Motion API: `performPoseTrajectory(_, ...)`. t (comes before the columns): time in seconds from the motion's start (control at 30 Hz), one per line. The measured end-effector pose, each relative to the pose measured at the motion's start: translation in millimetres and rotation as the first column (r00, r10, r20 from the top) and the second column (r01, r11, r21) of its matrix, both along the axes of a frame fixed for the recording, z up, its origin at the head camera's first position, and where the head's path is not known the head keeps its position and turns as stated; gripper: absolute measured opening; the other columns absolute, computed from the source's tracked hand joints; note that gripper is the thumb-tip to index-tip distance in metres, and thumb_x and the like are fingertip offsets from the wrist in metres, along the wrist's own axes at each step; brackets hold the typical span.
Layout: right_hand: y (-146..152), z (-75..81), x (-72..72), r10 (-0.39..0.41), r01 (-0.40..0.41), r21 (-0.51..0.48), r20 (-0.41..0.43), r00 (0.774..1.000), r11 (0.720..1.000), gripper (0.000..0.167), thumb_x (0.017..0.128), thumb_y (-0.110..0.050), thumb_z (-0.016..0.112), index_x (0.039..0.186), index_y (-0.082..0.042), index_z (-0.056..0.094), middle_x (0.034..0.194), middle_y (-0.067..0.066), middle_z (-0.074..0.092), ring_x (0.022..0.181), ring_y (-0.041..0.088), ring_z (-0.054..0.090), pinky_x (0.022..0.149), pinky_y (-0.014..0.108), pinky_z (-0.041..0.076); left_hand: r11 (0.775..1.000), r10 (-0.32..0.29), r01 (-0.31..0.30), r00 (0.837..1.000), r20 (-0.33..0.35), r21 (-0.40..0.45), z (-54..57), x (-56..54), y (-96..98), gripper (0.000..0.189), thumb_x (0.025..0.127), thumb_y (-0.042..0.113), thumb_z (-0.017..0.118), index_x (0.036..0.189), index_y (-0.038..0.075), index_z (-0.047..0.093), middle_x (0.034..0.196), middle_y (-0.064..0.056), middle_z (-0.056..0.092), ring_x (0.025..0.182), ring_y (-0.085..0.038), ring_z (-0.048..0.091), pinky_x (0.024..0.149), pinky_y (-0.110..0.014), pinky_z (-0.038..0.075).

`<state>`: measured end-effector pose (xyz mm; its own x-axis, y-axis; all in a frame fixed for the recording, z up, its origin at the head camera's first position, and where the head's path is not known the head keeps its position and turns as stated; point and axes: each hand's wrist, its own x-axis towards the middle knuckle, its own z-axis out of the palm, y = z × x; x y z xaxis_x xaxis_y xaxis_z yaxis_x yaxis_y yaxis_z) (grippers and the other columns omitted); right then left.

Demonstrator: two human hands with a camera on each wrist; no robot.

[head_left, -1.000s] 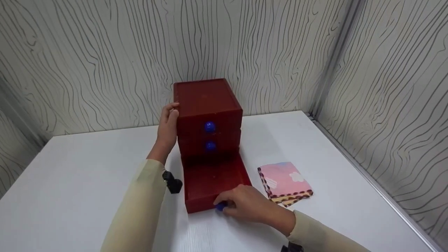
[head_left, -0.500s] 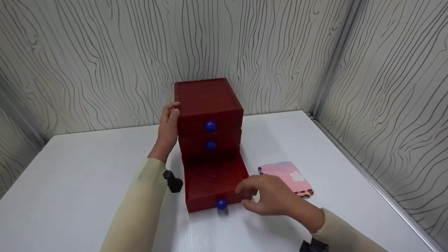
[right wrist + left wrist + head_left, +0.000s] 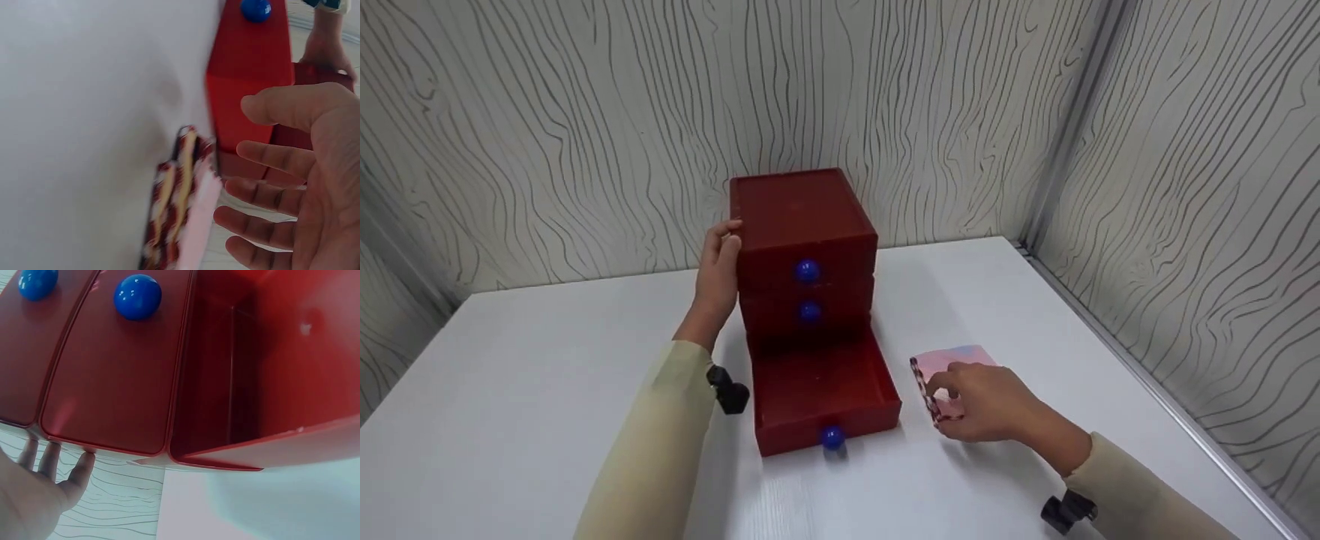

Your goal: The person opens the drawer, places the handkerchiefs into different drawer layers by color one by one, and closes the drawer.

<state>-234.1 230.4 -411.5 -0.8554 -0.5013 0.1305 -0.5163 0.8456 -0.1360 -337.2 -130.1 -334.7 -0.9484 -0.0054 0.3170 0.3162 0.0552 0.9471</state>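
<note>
A dark red chest of drawers (image 3: pixel 802 210) stands on the table, with blue knobs on its drawer fronts. Its bottom drawer (image 3: pixel 817 390) is pulled out, and nothing shows inside. My left hand (image 3: pixel 717 281) rests against the chest's left side; the left wrist view has its fingertips (image 3: pixel 87 458) touching that side. Over a folded pink cloth (image 3: pixel 934 363) hovers my right hand (image 3: pixel 994 401), hiding much of it. Thumb and fingers are apart with nothing between them in the right wrist view, where the patterned edging of the cloth (image 3: pixel 194 219) appears beside the fingertips.
The white table (image 3: pixel 547 390) extends around the chest. Behind it rises a wall (image 3: pixel 645 127) with a wood-grain pattern, and another wall (image 3: pixel 1200 225) borders the right side. The drawer's blue knob (image 3: pixel 832 438) juts out toward the front.
My right hand has let go of the bottom drawer's knob and moved right, over the cloth. The left hand stays against the chest, and the drawer remains out.
</note>
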Motion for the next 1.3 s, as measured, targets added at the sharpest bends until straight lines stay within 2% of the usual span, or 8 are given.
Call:
performPoseTrajectory(0.1, 4.7, -7.2, -2.3, -0.026, 0.026, 0.019, 0.014, 1.0, 0.999, 0.027, 0.07, -0.029, 0.076, 0.096, -0.024, 0.07, 0.071, -0.011, 0.049, 0.06, 0.006, 0.04, 0.05, 0.025, 0.033, 1.0, -0.007, 0.007, 1.0, 0.01, 0.003, 1.4, 1.4, -0.8, 0.04, 0.104, 0.026, 0.028, 0.14, 0.009, 0.036, 0.134, -0.015, 0.044, 0.104, -0.019, 0.048, 0.089, -0.034, 0.039)
performPoseTrajectory(0.3, 7.7, -17.0, -6.1, -0.043, 0.043, 0.032, 0.021, 0.999, 0.999, 0.024, 0.071, -0.027, 0.077, 0.094, -0.023, 0.071, 0.072, -0.011, 0.055, 0.064, 0.006, 0.043, 0.055, 0.025, 0.035, 1.0, 0.013, -0.013, 1.0, -0.021, 0.003, -15.0, -14.1, -2.5, 0.04, 0.105, 0.031, 0.03, 0.139, 0.015, 0.039, 0.13, -0.012, 0.046, 0.103, -0.02, 0.049, 0.089, -0.035, 0.039)
performPoseTrajectory(0.47, 8.5, -19.6, -11.1, -0.041, 0.041, 0.002, 0.0, 0.999, 0.999, 0.014, 0.075, -0.019, 0.073, 0.088, -0.023, 0.072, 0.062, -0.013, 0.051, 0.059, 0.005, 0.04, 0.052, 0.024, 0.033, 0.999, 0.028, -0.029, 0.998, -0.048, -0.019, -15.5, -15.5, 0.6, 0.039, 0.105, 0.033, 0.031, 0.138, 0.014, 0.039, 0.142, -0.013, 0.039, 0.115, -0.024, 0.047, 0.095, -0.039, 0.037)
performPoseTrajectory(0.6, 8.9, -21.1, -15.0, -0.049, 0.049, -0.013, -0.011, 0.999, 0.999, 0.013, 0.077, -0.015, 0.071, 0.086, -0.024, 0.071, 0.058, -0.014, 0.048, 0.056, 0.005, 0.039, 0.05, 0.024, 0.032, 0.999, 0.038, -0.04, 0.997, -0.073, -0.02, -15.0, -17.0, 2.0, 0.039, 0.105, 0.032, 0.031, 0.138, 0.013, 0.039, 0.145, -0.013, 0.036, 0.112, -0.024, 0.047, 0.094, -0.039, 0.037)
performPoseTrajectory(0.7, 8.8, -23.8, -16.1, -0.058, 0.058, -0.011, -0.004, 0.998, 0.998, 0.016, 0.077, -0.011, 0.071, 0.087, -0.024, 0.07, 0.063, -0.013, 0.054, 0.058, 0.006, 0.043, 0.053, 0.025, 0.035, 0.999, 0.044, -0.045, 0.996, -0.079, -0.011, -15.6, -17.1, 1.8, 0.039, 0.104, 0.031, 0.032, 0.137, 0.012, 0.04, 0.14, -0.013, 0.04, 0.105, -0.023, 0.048, 0.09, -0.037, 0.038)
performPoseTrajectory(0.9, 8.7, -26.7, -17.5, -0.084, 0.084, -0.001, 0.014, 0.996, 0.996, 0.021, 0.076, -0.008, 0.071, 0.091, -0.023, 0.069, 0.074, -0.011, 0.061, 0.066, 0.009, 0.046, 0.059, 0.028, 0.039, 0.999, 0.037, -0.037, 0.996, -0.077, 0.0, -16.9, -15.7, 1.7, 0.038, 0.104, 0.03, 0.032, 0.137, 0.012, 0.04, 0.137, -0.014, 0.044, 0.106, -0.021, 0.051, 0.088, -0.034, 0.041)
performPoseTrajectory(1.1, 6.4, -12.0, -22.4, -0.124, 0.127, -0.067, 0.034, 0.992, 0.99, 0.02, 0.08, -0.009, 0.071, 0.095, -0.022, 0.07, 0.083, -0.007, 0.068, 0.07, 0.009, 0.051, 0.063, 0.03, 0.043, 0.999, 0.035, -0.034, 0.996, -0.084, 0.012, -16.8, -14.9, 2.1, 0.037, 0.105, 0.028, 0.032, 0.137, 0.011, 0.04, 0.135, -0.013, 0.044, 0.101, -0.017, 0.051, 0.086, -0.031, 0.041)
performPoseTrajectory(1.3, 4.4, 17.4, -26.3, -0.122, 0.11, -0.151, -0.069, 0.99, 0.982, 0.02, 0.081, -0.015, 0.074, 0.1, -0.02, 0.071, 0.079, -0.005, 0.067, 0.065, 0.009, 0.049, 0.058, 0.028, 0.04, 0.999, 0.038, -0.036, 0.995, -0.087, 0.025, -15.0, -15.4, 1.4, 0.037, 0.104, 0.028, 0.033, 0.136, 0.01, 0.041, 0.131, -0.014, 0.047, 0.097, -0.014, 0.052, 0.084, -0.03, 0.041)
